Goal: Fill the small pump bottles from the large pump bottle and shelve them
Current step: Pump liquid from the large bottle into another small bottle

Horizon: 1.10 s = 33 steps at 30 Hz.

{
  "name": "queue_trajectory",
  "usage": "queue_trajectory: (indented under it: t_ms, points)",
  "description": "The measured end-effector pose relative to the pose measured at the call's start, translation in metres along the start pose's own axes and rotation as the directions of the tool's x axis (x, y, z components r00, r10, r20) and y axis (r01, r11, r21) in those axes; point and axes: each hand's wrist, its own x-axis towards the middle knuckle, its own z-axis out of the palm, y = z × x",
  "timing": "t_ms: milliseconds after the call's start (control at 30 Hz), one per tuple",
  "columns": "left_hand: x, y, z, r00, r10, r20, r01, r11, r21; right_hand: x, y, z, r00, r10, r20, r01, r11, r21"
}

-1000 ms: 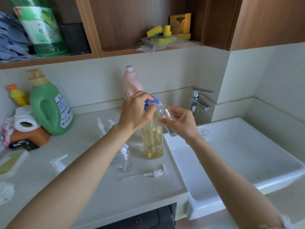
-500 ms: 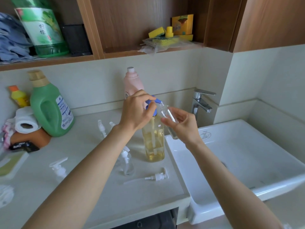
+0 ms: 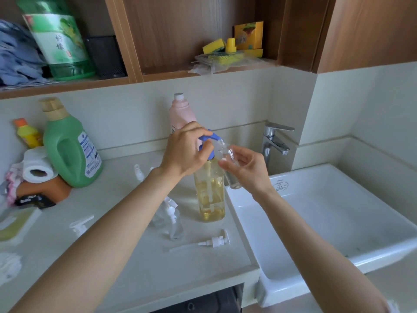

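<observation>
The large pump bottle (image 3: 211, 195) stands on the counter beside the sink, about a third full of yellow liquid, with a blue pump head (image 3: 208, 137). My left hand (image 3: 186, 152) grips that pump head from above. My right hand (image 3: 244, 168) holds a small clear bottle (image 3: 228, 163) tilted, its open mouth right under the blue spout. Two more small clear pump bottles (image 3: 174, 223) stand on the counter below my left forearm, partly hidden by it. A loose white pump (image 3: 209, 241) with its tube lies in front of the large bottle.
A white sink (image 3: 338, 222) with a chrome tap (image 3: 274, 141) lies to the right. A pink bottle (image 3: 181, 111), a green detergent jug (image 3: 70, 147), a paper roll (image 3: 37, 169) and another loose pump (image 3: 80, 225) sit on the counter. The wooden shelf (image 3: 180, 74) above holds sponges and boxes.
The blue pump head has come back up a little under my left hand. The small bottle stays at the spout. The view has shifted slightly.
</observation>
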Motion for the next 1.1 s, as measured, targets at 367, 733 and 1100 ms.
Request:
queue_trajectory:
  t_ms: [367,733,1100]
  points:
    - [-0.009,-0.011,0.005,0.999,-0.029,-0.037,0.025,0.994,-0.104,-0.001,-0.006,0.000,0.999,0.028,-0.014,-0.029,0.998,-0.054]
    - [-0.009,-0.003,0.006,0.999,-0.016,-0.032,0.014,0.998,-0.058,-0.004,-0.011,-0.005,0.999,0.040,-0.010,-0.040,0.997,-0.069]
    - [0.001,-0.007,0.005,0.997,-0.036,-0.067,0.031,0.997,-0.068,-0.001,-0.012,-0.002,1.000,-0.006,-0.022,0.004,0.995,-0.096]
